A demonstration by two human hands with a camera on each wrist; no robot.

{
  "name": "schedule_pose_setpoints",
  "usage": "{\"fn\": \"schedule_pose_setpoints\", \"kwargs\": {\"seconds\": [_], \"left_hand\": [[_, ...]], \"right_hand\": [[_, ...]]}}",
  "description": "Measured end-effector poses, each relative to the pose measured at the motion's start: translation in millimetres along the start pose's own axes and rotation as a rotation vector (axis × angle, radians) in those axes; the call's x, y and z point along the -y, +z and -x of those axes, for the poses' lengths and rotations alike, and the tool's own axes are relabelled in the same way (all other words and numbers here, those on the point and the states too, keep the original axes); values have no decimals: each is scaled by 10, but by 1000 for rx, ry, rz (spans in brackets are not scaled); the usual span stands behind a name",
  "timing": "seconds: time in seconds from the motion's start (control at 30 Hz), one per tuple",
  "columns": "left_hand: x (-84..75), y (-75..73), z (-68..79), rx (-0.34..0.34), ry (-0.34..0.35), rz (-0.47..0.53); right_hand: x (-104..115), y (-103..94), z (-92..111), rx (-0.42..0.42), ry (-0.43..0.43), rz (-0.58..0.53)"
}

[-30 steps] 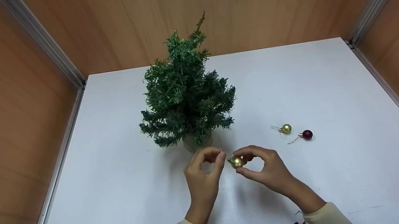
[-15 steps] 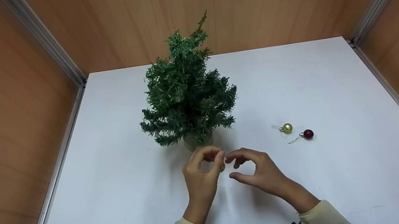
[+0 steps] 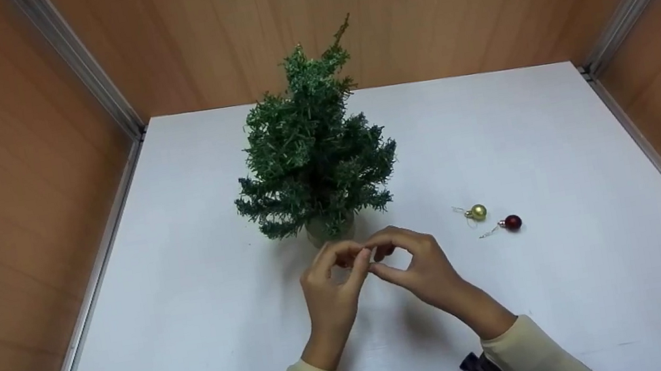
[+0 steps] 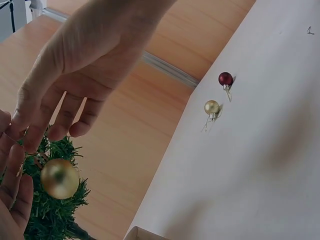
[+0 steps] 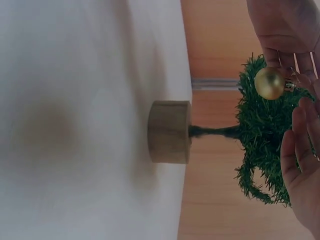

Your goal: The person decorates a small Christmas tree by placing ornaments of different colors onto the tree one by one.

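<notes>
A gold Christmas bauble (image 4: pixel 60 178) hangs by its cap and loop from the fingertips of my left hand (image 3: pixel 330 298), which pinches the loop. The right wrist view shows the same bauble (image 5: pixel 270 83) below the fingers; in the head view the hands hide it. My right hand (image 3: pixel 421 268) meets the left at the fingertips, thumb and index bent around the loop area. Whether they pinch the thread I cannot tell. Just behind the hands stands a small artificial Christmas tree (image 3: pixel 315 148) on a round wooden base (image 5: pixel 169 132).
To the right on the white table (image 3: pixel 535 140) lie another gold bauble (image 3: pixel 477 212) and a dark red bauble (image 3: pixel 513 223), each with a thread loop. Wooden panels (image 3: pixel 441 2) enclose the back and sides.
The right hand let go of the gold bauble, leaving it hanging from the left hand. Its fingers opened, then moved left to the left fingertips. The left hand hardly moved.
</notes>
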State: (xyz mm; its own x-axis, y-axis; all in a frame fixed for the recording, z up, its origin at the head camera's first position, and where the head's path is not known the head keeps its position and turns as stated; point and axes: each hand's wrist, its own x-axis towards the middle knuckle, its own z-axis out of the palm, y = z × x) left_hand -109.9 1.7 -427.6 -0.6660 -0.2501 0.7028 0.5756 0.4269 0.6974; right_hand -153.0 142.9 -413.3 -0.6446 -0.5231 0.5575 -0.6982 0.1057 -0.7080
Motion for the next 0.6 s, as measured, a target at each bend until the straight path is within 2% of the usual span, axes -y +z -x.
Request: {"fn": "schedule_pose_setpoints", "kwargs": {"seconds": [0.23, 0.47, 0.6], "left_hand": [[-1, -39, -6, -15, -6, 2], [-6, -80, -10, -10, -17, -16], [1, -114, -33, -18, -26, -29]], "right_hand": [[35, 45, -51, -48, 46, 3], [34, 57, -87, -54, 92, -47], [32, 59, -129, -65, 90, -74]]}}
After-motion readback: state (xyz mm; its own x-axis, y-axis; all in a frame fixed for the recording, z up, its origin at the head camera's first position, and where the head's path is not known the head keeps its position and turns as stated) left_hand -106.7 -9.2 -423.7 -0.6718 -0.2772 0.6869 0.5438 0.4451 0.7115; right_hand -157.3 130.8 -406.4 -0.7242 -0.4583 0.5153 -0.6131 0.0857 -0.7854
